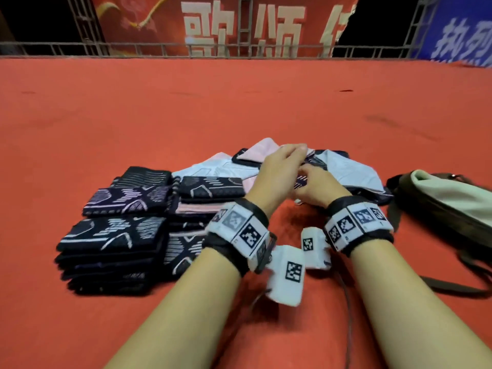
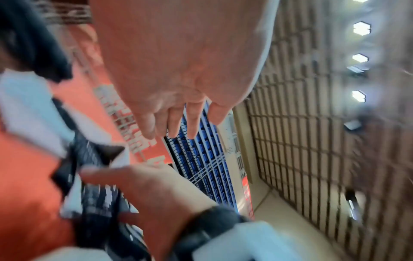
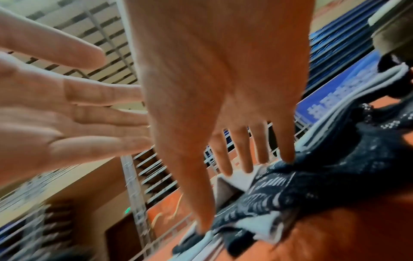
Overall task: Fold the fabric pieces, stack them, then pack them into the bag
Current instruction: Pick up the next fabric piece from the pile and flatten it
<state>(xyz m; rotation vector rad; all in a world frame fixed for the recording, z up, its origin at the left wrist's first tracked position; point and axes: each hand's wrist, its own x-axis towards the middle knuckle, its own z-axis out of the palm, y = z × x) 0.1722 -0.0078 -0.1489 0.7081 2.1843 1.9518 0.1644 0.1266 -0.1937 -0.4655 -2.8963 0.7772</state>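
Both hands reach the unfolded fabric pile just ahead: right hand fingers straight, touching dark cloth; left hand spread above it, holding nothing.

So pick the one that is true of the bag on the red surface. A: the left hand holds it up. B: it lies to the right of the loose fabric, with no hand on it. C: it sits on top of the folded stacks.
B: the bag lies right of the loose fabric, and both the left hand and the right hand are over that fabric.
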